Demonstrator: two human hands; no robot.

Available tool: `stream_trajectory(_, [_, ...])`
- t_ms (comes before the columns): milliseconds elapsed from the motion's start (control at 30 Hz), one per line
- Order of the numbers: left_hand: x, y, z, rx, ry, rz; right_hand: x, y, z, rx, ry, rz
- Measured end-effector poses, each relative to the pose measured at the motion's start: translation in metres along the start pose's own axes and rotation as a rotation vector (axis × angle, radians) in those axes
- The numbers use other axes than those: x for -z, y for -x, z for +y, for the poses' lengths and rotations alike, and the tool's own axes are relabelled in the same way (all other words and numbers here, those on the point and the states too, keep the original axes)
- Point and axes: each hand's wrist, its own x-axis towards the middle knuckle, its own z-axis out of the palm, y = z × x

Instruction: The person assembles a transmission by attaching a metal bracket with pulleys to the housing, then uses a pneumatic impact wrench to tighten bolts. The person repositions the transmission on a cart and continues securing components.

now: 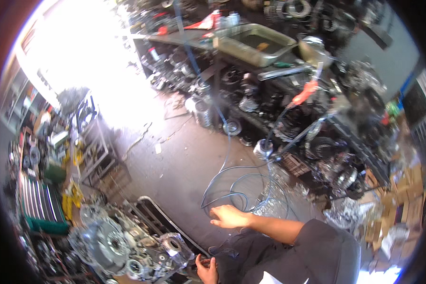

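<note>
The person's left hand (207, 270) lies at the lower edge, just beside a metal gearbox assembly (110, 244) that occupies the lower left. The right hand (231, 217) is held over the floor (184, 158), apart from the assembly. The step in hand appears to be a shift between 2 grips, with the gearbox assembly as the nearest work; this is a judgement. Further contact with it would call for the right hand to swing left and lower past the metal frame (157, 206) while the left steadies the near end.

Pose: the right forearm reaches leftward from the dark sleeve, nearly level, palm apparently downward; its fingers are loosely bent and released, with no object visible in them. The left hand points upward, thumb and fingers curled; whether they grasp the dark edge beside them cannot be told. Beyond the right hand, a blue hose (226, 169) loops on the floor; behind it, a tabletop carries a metal tray (240, 55).
</note>
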Motion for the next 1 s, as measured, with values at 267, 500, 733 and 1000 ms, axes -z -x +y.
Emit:
stream_trajectory(267, [-0.036, 0.016, 0.218, -0.256, -0.256, -0.187, 0.229, 0.109, -0.058, 0.049, -0.302, 0.375])
stream_trajectory(500, [-0.08, -0.031, 0.186, -0.207, -0.299, 0.026, 0.336, 0.203, 0.033, -0.35, -0.291, 0.662])
stream_trajectory(733, [-0.05, -0.075, 0.11, 0.274, -0.188, 0.039, 0.404, 0.193, 0.092, -0.38, -0.229, 1.028])
stream_trajectory(1000, [-0.067, -0.169, 0.081, 0.588, -0.223, -0.11, 0.488, 0.133, 0.161, -0.642, 0.079, 1.23])
